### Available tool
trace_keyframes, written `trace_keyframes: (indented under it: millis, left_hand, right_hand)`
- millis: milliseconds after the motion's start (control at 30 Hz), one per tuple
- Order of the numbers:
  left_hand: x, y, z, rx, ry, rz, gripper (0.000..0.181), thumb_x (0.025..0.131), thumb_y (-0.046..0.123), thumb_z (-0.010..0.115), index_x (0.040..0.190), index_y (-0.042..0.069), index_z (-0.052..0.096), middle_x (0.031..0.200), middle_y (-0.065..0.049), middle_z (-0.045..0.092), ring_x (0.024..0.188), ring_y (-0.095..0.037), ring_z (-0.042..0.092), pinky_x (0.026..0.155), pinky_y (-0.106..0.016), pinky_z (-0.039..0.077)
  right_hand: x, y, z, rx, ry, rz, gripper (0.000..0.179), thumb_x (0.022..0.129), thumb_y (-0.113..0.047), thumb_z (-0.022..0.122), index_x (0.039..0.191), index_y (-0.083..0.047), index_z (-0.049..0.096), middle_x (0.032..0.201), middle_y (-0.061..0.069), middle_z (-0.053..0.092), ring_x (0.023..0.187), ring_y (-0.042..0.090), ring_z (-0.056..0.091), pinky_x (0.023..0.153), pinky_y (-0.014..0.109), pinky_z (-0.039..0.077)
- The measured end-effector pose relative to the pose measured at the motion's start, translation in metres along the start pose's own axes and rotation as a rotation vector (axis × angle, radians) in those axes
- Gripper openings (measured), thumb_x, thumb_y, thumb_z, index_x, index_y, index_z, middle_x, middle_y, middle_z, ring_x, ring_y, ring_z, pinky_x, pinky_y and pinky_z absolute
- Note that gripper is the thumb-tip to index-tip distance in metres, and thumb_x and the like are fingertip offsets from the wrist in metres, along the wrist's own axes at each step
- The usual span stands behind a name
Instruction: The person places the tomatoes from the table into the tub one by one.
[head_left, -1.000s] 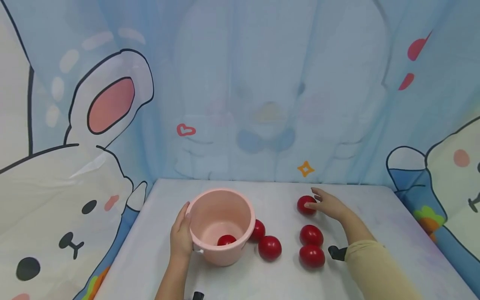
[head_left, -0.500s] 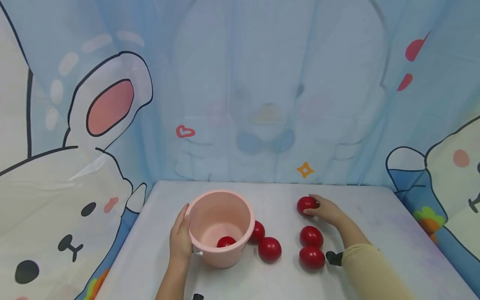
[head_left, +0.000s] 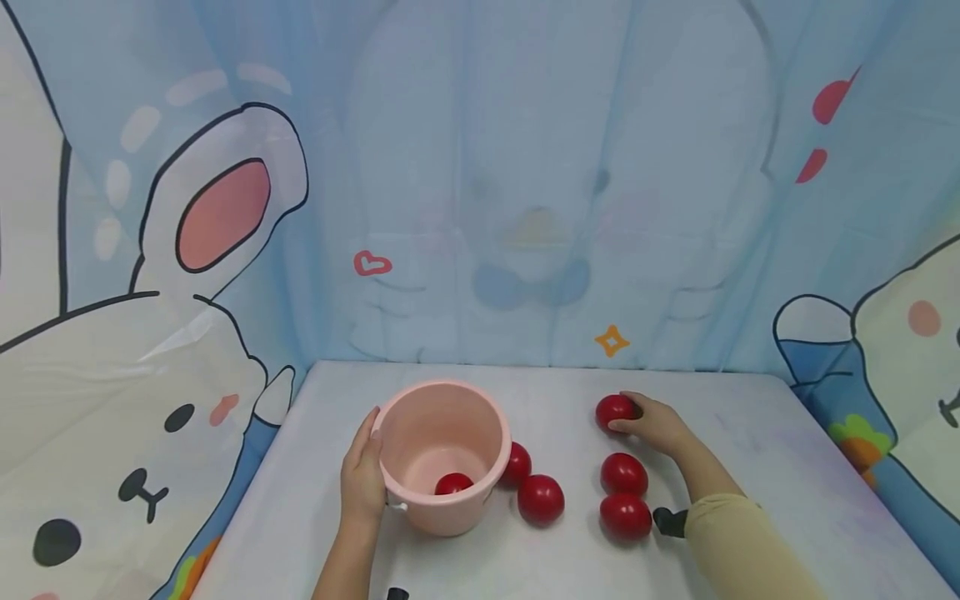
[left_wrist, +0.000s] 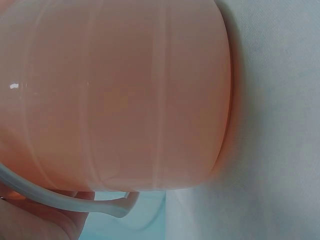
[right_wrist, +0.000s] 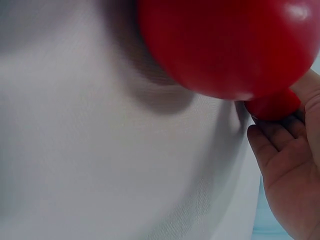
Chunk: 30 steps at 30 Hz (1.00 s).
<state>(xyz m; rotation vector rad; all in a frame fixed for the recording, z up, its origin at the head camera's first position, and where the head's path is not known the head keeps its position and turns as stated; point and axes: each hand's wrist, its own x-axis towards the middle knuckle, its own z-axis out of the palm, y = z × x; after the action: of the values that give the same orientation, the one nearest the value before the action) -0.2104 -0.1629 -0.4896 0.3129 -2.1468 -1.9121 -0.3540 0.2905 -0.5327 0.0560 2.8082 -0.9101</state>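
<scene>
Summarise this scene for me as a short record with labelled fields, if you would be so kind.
Container: pink bucket on a white table
Bucket contents: one visible red ball
Left hand: holds the bucket's side near the rim
Right hand: grips the farthest red ball; whether it is lifted is unclear
Right of bucket: a partly hidden red ball and a fully visible red ball
Nearer than the gripped ball: an upper red ball and a lower red ball
Backdrop: blue sheet with cartoon figures
</scene>
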Motion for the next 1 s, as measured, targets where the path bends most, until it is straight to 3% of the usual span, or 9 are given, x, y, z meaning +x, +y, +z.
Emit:
trace_keyframes:
  millis: [200, 500, 1000]
  left_hand:
    - [-0.001, -0.001, 0.0, -0.004, 0.001, 0.004, 0.046, 0.106, 0.046, 0.032, 0.15, 0.039, 0.038, 0.156, 0.013, 0.039, 0.15, -0.02, 0.031, 0.115, -0.048, 0.037]
    - [-0.001, -0.002, -0.001, 0.019, 0.003, 0.02, 0.046, 0.105, 0.047, 0.031, 0.15, 0.039, 0.038, 0.157, 0.013, 0.039, 0.15, -0.02, 0.03, 0.117, -0.049, 0.035]
    - [-0.003, 0.001, -0.001, 0.006, -0.006, 0.047, 0.046, 0.106, 0.045, 0.031, 0.151, 0.037, 0.038, 0.158, 0.011, 0.038, 0.151, -0.022, 0.029, 0.118, -0.05, 0.033]
  right_hand:
    - [-0.004, -0.006, -0.003, 0.001, 0.009, -0.039, 0.096, 0.082, -0.052, 0.075, 0.153, -0.005, 0.03, 0.147, 0.029, 0.041, 0.132, 0.05, 0.038, 0.101, 0.063, 0.046]
    - [-0.012, -0.029, -0.017, 0.031, 0.013, -0.095, 0.095, 0.081, -0.051, 0.076, 0.154, -0.009, 0.032, 0.145, 0.026, 0.045, 0.131, 0.048, 0.042, 0.096, 0.058, 0.052]
    - [-0.025, -0.072, -0.044, 0.02, 0.039, -0.253, 0.094, 0.08, -0.057, 0.075, 0.153, -0.014, 0.035, 0.139, 0.023, 0.053, 0.125, 0.044, 0.051, 0.087, 0.048, 0.059]
